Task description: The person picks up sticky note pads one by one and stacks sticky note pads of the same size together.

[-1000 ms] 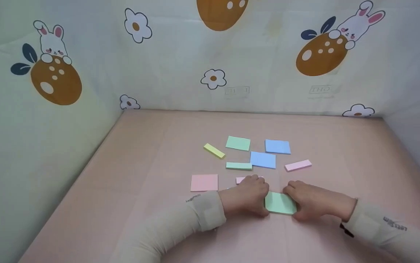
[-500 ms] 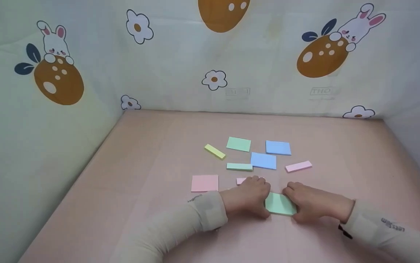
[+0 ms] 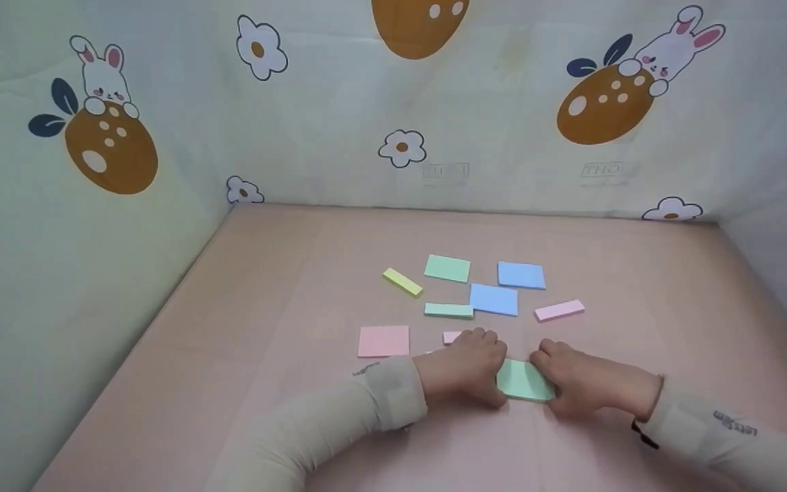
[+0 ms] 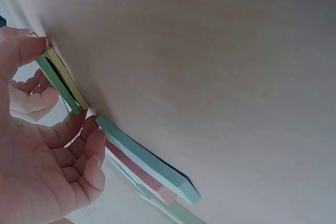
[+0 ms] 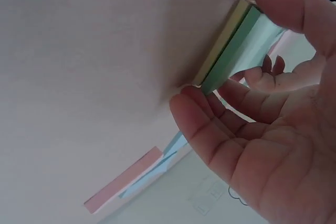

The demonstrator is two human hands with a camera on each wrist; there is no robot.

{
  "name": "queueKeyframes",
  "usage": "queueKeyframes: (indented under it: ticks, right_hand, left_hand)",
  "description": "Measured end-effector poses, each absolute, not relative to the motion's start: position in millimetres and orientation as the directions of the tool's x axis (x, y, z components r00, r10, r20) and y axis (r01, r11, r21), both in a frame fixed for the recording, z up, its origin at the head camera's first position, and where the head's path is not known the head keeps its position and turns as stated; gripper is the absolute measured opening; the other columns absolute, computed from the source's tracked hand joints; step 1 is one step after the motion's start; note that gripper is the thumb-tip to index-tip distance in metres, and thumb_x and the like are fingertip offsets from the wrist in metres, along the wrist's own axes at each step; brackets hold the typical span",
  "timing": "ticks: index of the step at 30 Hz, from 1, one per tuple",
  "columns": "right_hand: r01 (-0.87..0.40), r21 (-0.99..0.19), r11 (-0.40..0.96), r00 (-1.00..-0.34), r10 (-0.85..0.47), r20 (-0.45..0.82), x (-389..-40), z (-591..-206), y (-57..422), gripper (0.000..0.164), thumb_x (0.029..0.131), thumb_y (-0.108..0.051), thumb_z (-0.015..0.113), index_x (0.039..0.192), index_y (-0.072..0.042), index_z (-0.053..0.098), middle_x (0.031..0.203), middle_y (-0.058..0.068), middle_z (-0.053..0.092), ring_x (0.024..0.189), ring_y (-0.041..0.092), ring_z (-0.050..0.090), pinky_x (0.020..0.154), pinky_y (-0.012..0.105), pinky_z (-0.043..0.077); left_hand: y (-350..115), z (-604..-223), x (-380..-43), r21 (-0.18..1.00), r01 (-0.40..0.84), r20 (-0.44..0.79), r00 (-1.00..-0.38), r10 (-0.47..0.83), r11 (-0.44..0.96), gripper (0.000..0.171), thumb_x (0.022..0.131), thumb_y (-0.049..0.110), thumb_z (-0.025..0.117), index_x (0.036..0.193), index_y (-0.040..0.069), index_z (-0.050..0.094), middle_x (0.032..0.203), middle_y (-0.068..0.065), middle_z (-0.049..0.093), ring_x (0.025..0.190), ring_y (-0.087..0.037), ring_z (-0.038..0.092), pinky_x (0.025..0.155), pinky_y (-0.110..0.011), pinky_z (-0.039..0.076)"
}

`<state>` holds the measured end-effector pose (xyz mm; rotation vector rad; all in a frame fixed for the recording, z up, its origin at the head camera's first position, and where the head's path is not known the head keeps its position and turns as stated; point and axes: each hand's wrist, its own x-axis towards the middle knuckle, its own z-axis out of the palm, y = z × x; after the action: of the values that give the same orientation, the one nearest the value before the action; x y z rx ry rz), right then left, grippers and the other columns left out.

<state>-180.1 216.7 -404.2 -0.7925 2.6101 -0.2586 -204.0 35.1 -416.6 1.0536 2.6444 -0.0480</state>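
In the head view a green sticky note pad (image 3: 524,380) lies near the front, between my two hands. Under it a yellow pad (image 5: 222,43) shows as a thin layer in both wrist views, with a narrow gap between the two. My left hand (image 3: 472,362) pinches the stack at its left edge, thumb at the near corner and fingers at the far one. On the opposite edge my right hand (image 3: 584,376) grips the same way. Beside the left fingertips lies a blue-green strip pad (image 4: 147,153), mostly hidden in the head view. A pink strip pad (image 3: 451,337) is partly covered by the left hand.
Beyond the hands lie two blue pads (image 3: 494,300), a green pad (image 3: 447,268), a green strip (image 3: 448,311), a yellow strip (image 3: 403,282) and a pink strip (image 3: 559,310). A pink pad (image 3: 383,342) sits left. A printed cloth wall (image 3: 325,137) bounds the table.
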Motion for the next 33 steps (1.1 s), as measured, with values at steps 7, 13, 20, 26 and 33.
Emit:
queueKeyframes:
  ticks: [7, 13, 20, 26, 33]
  right_hand:
    - [-0.550, -0.235, 0.801, -0.747, -0.598, -0.291, -180.5, -408.5, 217.2, 0.046, 0.068, -0.013, 0.069, 0.108, -0.002, 0.049, 0.092, 0.001, 0.044, 0.083, 0.016, 0.042, 0.073, 0.034, 0.041]
    - [-0.522, -0.241, 0.818, -0.751, -0.575, -0.324, -182.0, -408.3, 215.2, 0.049, 0.068, -0.015, 0.070, 0.111, -0.004, 0.048, 0.094, 0.000, 0.044, 0.085, 0.015, 0.042, 0.076, 0.036, 0.042]
    - [-0.537, -0.252, 0.805, -0.739, -0.593, -0.320, -182.5, -408.0, 214.8, 0.051, 0.068, -0.015, 0.069, 0.112, -0.005, 0.047, 0.096, -0.001, 0.044, 0.087, 0.015, 0.043, 0.078, 0.037, 0.042]
    - [-0.520, -0.254, 0.816, -0.743, -0.578, -0.337, -183.0, -407.9, 212.6, 0.052, 0.067, -0.014, 0.070, 0.113, -0.005, 0.046, 0.096, 0.000, 0.044, 0.087, 0.015, 0.043, 0.078, 0.037, 0.042]
    - [-0.469, -0.289, 0.834, -0.755, -0.549, -0.358, -182.8, -406.1, 212.7, 0.050, 0.069, -0.011, 0.069, 0.114, -0.005, 0.047, 0.096, 0.000, 0.043, 0.088, 0.016, 0.043, 0.080, 0.039, 0.041]
  left_hand:
    - [37.2, -417.6, -204.7, 0.053, 0.697, -0.266, -0.681, 0.682, 0.715, 0.051, 0.075, 0.052, 0.061, 0.107, 0.013, 0.050, 0.086, 0.003, 0.044, 0.084, -0.011, 0.041, 0.075, -0.025, 0.036]
    - [37.8, -417.8, -205.0, 0.032, 0.702, -0.285, -0.676, 0.680, 0.711, 0.051, 0.075, 0.052, 0.062, 0.107, 0.013, 0.052, 0.086, 0.003, 0.045, 0.085, -0.012, 0.041, 0.076, -0.026, 0.036]
    - [36.6, -418.3, -206.3, 0.049, 0.705, -0.287, -0.668, 0.686, 0.707, 0.052, 0.075, 0.051, 0.063, 0.109, 0.013, 0.053, 0.087, 0.003, 0.046, 0.085, -0.012, 0.041, 0.078, -0.026, 0.037]
    - [35.8, -419.0, -208.1, 0.074, 0.701, -0.291, -0.665, 0.687, 0.710, 0.052, 0.075, 0.050, 0.065, 0.109, 0.013, 0.053, 0.086, 0.004, 0.046, 0.084, -0.011, 0.041, 0.074, -0.025, 0.037]
    - [35.9, -418.5, -208.7, 0.051, 0.712, -0.291, -0.660, 0.692, 0.700, 0.050, 0.075, 0.050, 0.064, 0.107, 0.013, 0.054, 0.085, 0.004, 0.046, 0.084, -0.011, 0.041, 0.076, -0.025, 0.037]
